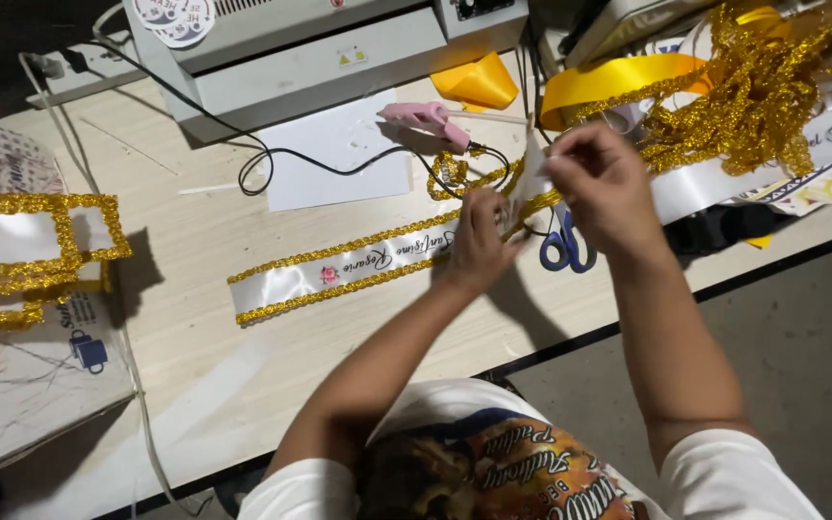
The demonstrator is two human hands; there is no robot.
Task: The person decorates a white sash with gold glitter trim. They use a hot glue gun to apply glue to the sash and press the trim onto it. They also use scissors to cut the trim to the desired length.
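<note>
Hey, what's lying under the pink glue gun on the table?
The pink glue gun rests partly on a white paper sheet, its nozzle over gold trim. Whatever lies directly beneath its body is hidden.

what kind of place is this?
Likely a small craft workshop making sashes: a pink hot glue gun on the wooden worktable, a white satin ribbon edged with gold glitter trim, and a grey laminating machine.

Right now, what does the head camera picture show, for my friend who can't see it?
Two bare hands, left hand and right hand, pinch a white ribbon edged in gold trim on a wooden table. Blue scissors lie beside them, with a pink glue gun and a heap of gold trim farther back.
</note>
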